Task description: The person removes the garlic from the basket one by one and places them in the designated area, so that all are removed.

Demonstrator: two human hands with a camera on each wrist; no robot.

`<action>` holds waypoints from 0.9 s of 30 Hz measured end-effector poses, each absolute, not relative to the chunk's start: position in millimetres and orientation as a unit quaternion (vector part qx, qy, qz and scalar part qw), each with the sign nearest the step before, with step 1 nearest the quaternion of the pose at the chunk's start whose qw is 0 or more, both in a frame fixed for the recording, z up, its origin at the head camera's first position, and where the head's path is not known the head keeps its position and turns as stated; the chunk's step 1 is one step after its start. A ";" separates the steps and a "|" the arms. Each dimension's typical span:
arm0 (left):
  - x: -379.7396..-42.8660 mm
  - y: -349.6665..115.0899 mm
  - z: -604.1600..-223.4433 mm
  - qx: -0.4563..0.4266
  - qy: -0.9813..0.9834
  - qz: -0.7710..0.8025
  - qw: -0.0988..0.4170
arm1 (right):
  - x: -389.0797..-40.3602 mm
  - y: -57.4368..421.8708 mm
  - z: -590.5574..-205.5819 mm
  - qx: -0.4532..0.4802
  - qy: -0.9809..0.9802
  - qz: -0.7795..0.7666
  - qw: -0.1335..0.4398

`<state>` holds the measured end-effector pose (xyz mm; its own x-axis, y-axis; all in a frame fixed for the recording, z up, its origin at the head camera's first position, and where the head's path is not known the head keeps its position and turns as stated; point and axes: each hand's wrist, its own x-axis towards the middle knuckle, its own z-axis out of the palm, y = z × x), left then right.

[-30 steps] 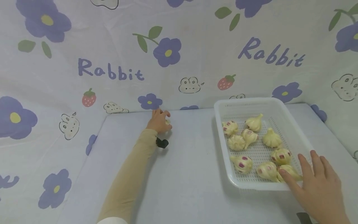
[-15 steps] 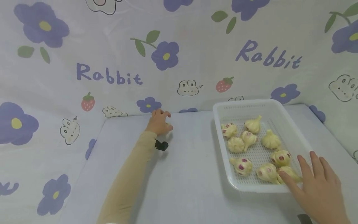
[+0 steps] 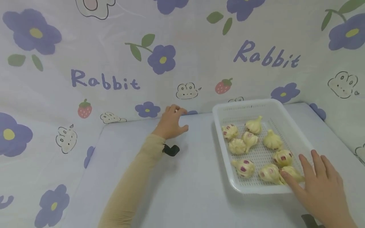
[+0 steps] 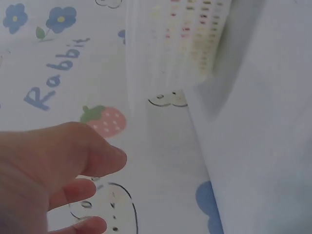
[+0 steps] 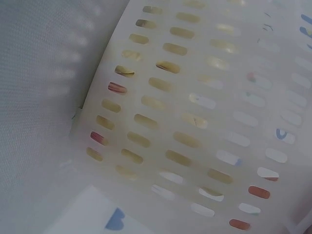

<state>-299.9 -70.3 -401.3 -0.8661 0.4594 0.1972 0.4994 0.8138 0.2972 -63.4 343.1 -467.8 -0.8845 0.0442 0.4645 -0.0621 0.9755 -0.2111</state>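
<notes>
My left hand (image 3: 170,123) is over the far part of the table, left of a white plastic basket (image 3: 223,158). Its thumb stands apart from its loosely bent fingers. In the left wrist view the hand (image 4: 63,161) has nothing between thumb and fingers. My right hand (image 3: 322,186) lies at the basket's near right corner, fingers spread and thumb reaching over the rim. Several garlic bulbs (image 3: 272,140), some with purple patches, lie in the basket. The right wrist view shows the slotted basket wall (image 5: 146,146) close up, with garlic behind the slots.
The table (image 3: 188,180) has a pale cover. Behind it rises a cloth backdrop (image 3: 199,57) printed with flowers, rabbits and strawberries. A black wrist mount (image 3: 171,150) sticks out beside the left sleeve (image 3: 134,180).
My left hand has moved right from the spot where a pale object showed at its fingers, and its thumb has spread. My right hand stays at the basket corner. The head view has shifted slightly.
</notes>
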 end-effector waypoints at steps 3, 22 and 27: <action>-289.2 -53.6 -387.1 -0.288 -0.940 -0.173 0.062 | -62.8 343.6 -468.4 -0.009 -0.969 0.111 0.221; -226.8 20.4 -350.0 -0.462 -0.873 -0.105 0.114 | -64.5 341.4 -473.9 0.018 -0.959 0.117 0.259; -216.2 43.6 -348.3 -0.485 -0.863 -0.101 0.097 | -61.3 345.5 -476.7 0.007 -0.962 0.112 0.250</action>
<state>-216.2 43.6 -348.3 -0.5108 0.8177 0.2654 0.8569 0.5093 0.0796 -61.3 345.5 -476.7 -0.8744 0.0428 0.4833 -0.0699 0.9746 -0.2127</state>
